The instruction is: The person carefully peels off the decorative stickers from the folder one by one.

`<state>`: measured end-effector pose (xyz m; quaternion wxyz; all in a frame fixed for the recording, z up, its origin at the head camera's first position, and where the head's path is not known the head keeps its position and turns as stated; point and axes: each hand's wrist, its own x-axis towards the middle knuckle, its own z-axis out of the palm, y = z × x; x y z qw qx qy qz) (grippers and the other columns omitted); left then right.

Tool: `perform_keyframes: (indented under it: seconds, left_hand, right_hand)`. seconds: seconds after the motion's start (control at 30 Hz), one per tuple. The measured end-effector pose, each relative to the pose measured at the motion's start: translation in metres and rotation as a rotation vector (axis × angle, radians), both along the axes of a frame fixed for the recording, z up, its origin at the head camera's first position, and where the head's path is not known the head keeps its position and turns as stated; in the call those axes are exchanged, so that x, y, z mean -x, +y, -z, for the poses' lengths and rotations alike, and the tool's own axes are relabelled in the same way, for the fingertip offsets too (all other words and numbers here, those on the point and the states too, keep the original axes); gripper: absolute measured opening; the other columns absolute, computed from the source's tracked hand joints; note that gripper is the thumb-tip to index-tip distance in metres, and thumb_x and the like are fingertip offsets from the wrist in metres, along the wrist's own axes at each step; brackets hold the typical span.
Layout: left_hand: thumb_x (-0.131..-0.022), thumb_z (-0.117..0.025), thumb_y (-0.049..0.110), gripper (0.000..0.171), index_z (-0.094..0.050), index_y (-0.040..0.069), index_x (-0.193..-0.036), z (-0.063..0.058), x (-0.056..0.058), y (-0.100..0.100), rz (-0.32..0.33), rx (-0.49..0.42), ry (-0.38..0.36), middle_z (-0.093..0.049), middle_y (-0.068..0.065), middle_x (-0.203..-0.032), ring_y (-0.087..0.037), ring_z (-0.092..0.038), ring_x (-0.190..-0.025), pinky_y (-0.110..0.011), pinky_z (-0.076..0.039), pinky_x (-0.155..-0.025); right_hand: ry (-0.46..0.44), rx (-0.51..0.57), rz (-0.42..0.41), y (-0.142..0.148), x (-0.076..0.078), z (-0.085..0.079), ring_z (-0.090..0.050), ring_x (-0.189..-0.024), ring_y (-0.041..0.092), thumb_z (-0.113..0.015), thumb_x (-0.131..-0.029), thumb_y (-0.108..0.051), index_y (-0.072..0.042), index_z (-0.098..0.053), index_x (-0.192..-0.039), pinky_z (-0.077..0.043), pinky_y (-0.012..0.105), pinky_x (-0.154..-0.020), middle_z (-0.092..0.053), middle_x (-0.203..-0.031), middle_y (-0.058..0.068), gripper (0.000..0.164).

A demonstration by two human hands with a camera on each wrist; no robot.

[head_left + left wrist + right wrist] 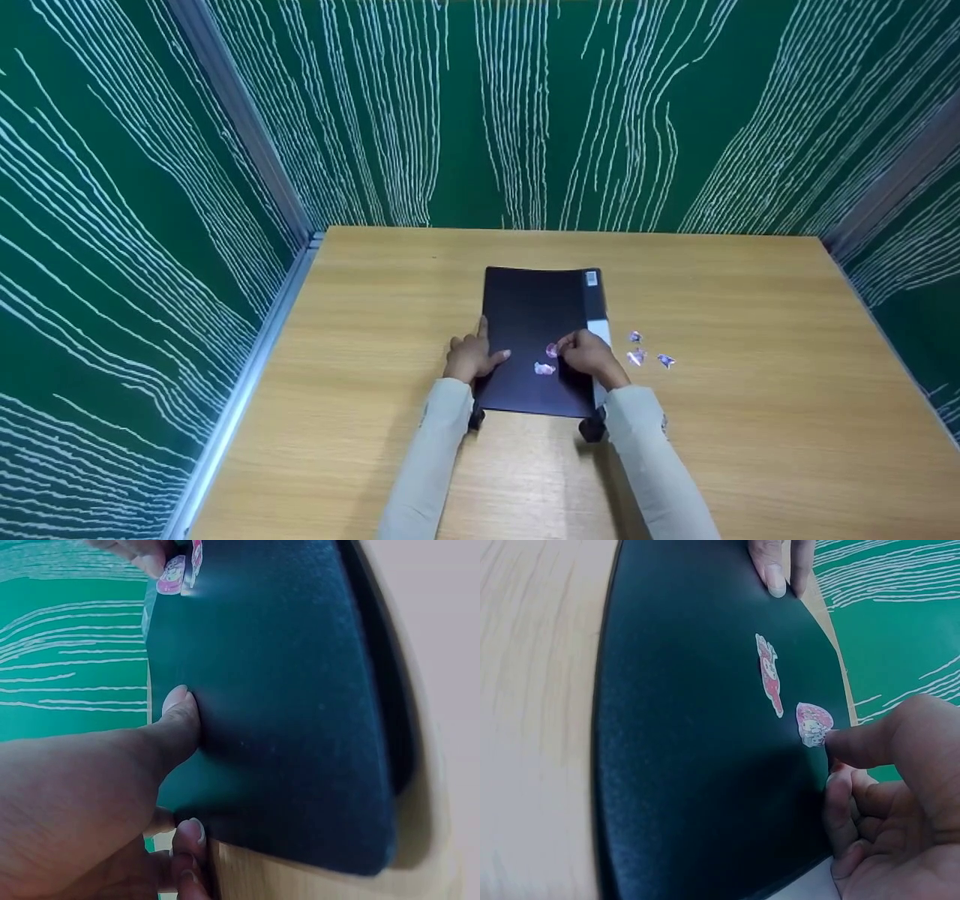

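Observation:
A black folder (525,322) lies on the table with a barcode label at its top right corner. My left hand (470,357) rests at its left edge, the thumb (180,709) on the cover and the other fingers beside the edge. With thumb and finger my right hand (589,354) pinches a small pink-and-white sticker (814,724) at the cover surface. A second sticker (769,675), pink with a white border, lies on the cover beside it. Whether the pinched sticker touches the cover, I cannot tell.
Right of the folder, several small stickers lie on the wooden table (750,315): one sticker (635,337) at the top, another (636,356) below it, and a third (666,361) farther right. Green walls (457,112) with white wavy lines stand around the table.

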<state>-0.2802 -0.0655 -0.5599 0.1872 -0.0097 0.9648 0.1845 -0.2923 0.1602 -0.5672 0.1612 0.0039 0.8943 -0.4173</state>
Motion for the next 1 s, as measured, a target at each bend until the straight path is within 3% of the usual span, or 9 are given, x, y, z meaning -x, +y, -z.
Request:
perform_keyframes:
  seconds: [0.23,0.37,0.53,1.0]
  left_hand:
    - [-0.097,-0.052,0.057,0.087,-0.010,0.015,-0.161,-0.0006,0.0007,-0.0001,0.007,0.011,0.008,-0.056,-0.022,-0.135,-0.035,-0.050,-0.110,-0.047,-0.049,-0.092]
    - [-0.097,-0.052,0.057,0.087,-0.010,0.015,-0.161,-0.0013,0.0006,0.0002,0.008,0.014,0.014,-0.056,-0.022,-0.136,-0.037,-0.050,-0.114,-0.047,-0.049,-0.093]
    - [-0.097,-0.053,0.057,0.087,-0.011,0.015,-0.161,-0.0009,0.0010,0.0007,0.004,0.009,0.016,-0.056,-0.023,-0.139,-0.039,-0.050,-0.117,-0.048,-0.050,-0.093]
    - [-0.096,-0.054,0.056,0.088,-0.012,0.015,-0.161,-0.0028,-0.0002,0.0012,0.001,-0.005,0.021,-0.056,-0.023,-0.138,-0.038,-0.050,-0.115,-0.049,-0.049,-0.094]
  right_hand:
    - [0.010,0.005,0.000,0.0008,0.0006,-0.0001,-0.054,-0.083,0.018,-0.050,-0.085,-0.001,-0.003,-0.069,-0.092,-0.042,0.026,-0.071,-0.064,-0.095,0.005,0.021]
    - [0.031,0.041,-0.010,0.0016,0.0010,-0.0006,-0.048,-0.068,0.013,-0.049,-0.085,-0.001,-0.005,-0.067,-0.081,-0.037,0.025,-0.060,-0.057,-0.079,0.000,0.019]
    - [0.005,0.110,-0.011,0.0030,0.0015,-0.0011,-0.038,-0.056,0.010,-0.046,-0.089,0.000,-0.012,-0.051,-0.067,-0.030,0.025,-0.053,-0.042,-0.064,-0.005,0.025]
    - [-0.039,0.060,0.018,0.0034,0.0011,-0.0018,-0.047,-0.062,0.013,-0.050,-0.088,-0.002,-0.008,-0.062,-0.080,-0.037,0.027,-0.056,-0.050,-0.069,-0.002,0.015]
